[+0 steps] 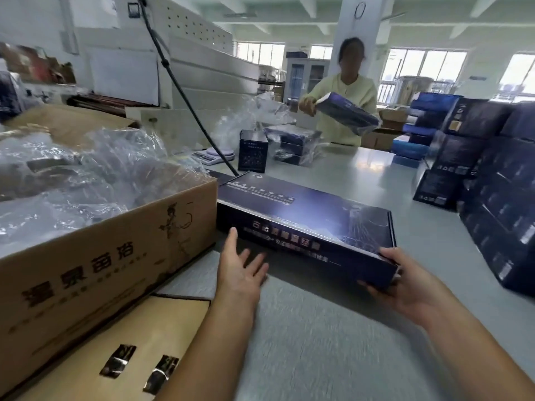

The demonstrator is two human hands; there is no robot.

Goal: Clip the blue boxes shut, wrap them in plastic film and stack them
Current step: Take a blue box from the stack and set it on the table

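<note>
At the counter's near middle: a long blue box point(304, 218) lies slantwise, its left end just beside a brown carton point(115, 256).
Left grip point(241, 273): a bare hand with the palm turned up and the fingers straight and spread. The thumb points toward the front side of the blue box. I cannot tell if it touches.
Right grip point(405, 282): it holds the near right corner of the blue box, thumb on the top edge, fingers curled below. A dark shadow lies under this end.
Left side: the brown carton is full of crumpled plastic film point(86, 175). A flat cardboard piece point(115, 357) lies in front of it.
Behind the box: a black cable point(185, 96) comes down slanted to the far end of the box. Beyond stand a small dark box point(252, 151), upright, a white scale point(217, 156) and a low pile of wrapped boxes point(295, 149).
Far end: a second person point(347, 91) in a pale yellow top holds another blue box tilted in both hands.
Right side: stacked dark boxes point(498, 198) stand at the counter's edge.
Surface: grey counter point(333, 342), smooth and a little glossy.
Room: a workshop with a big white machine point(188, 68) at the left, a white pillar and bright windows at the back.
</note>
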